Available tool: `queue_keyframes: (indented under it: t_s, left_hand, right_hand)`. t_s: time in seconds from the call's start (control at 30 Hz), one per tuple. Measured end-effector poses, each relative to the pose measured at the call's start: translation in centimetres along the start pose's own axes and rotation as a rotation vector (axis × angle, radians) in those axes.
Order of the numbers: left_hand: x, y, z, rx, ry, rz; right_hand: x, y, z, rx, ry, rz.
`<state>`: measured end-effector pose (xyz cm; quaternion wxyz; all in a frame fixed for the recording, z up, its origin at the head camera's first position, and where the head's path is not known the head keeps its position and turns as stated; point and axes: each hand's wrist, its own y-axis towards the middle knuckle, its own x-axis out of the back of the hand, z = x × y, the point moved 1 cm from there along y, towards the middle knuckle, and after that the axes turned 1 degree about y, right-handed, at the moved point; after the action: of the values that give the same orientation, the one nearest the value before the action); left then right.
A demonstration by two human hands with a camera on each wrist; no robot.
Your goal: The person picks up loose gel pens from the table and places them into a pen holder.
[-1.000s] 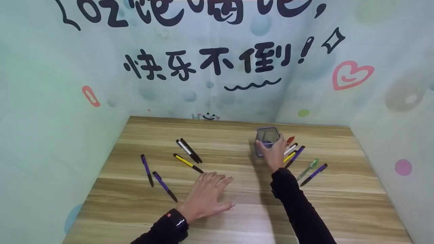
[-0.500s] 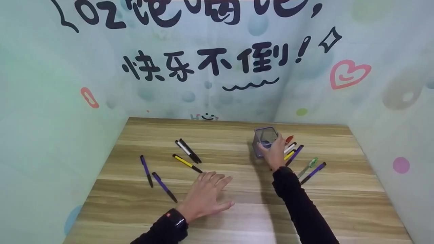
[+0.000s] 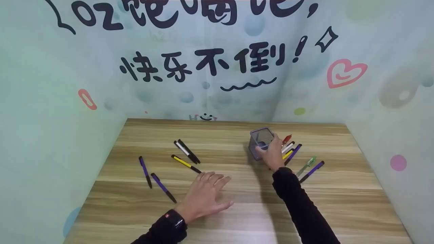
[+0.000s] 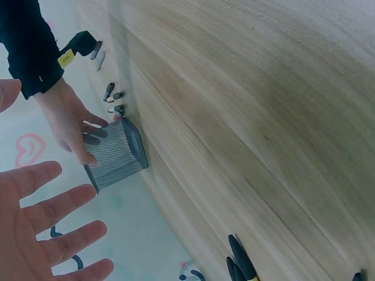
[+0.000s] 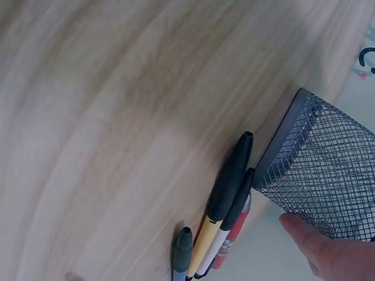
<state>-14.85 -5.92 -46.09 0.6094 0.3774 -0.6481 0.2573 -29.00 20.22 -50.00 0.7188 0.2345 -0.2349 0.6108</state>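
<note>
A grey mesh pen holder (image 3: 255, 145) stands at the back right of the wooden table. My right hand (image 3: 272, 154) grips its right and near sides, thumb toward the front. The right wrist view shows a finger on the mesh wall (image 5: 334, 164). Just right of it lie a red pen (image 3: 287, 138), a white pen (image 3: 288, 146), a yellow pen (image 3: 288, 154) and a purple pen (image 3: 294, 153). My left hand (image 3: 203, 195) is held palm down with fingers spread, holding nothing. Its fingertips are near a yellow pen (image 3: 183, 162).
At left lie two purple pens (image 3: 163, 187), plus a white-and-black pen (image 3: 184, 150) beside a black pen (image 3: 190, 152). A green pen (image 3: 307, 165) and another purple pen (image 3: 312, 171) lie by the right forearm. A printed cloth wall (image 3: 203, 98) closes off the table's back and sides.
The pen holder has shifted slightly left with my right hand, away from the pens beside it. My left hand has stayed in place. The head view has drifted a little.
</note>
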Motion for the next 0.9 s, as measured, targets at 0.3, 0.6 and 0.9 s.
queue_keyframes:
  t_s: [0.3, 0.6, 0.9]
  left_hand:
    - [-0.2, -0.1, 0.0, -0.008, 0.005, 0.002]
    - [-0.3, -0.2, -0.2, 0.003, 0.017, 0.021]
    - [-0.5, -0.5, -0.2, 0.005, 0.004, 0.006]
  right_hand:
    - [-0.2, -1.0, 0.2, 0.056, 0.052, 0.111]
    - [-0.6, -3.4, 0.3, 0.182, 0.073, 0.205]
    - [-0.9, -6.5, 0.2, 0.303, 0.163, 0.28]
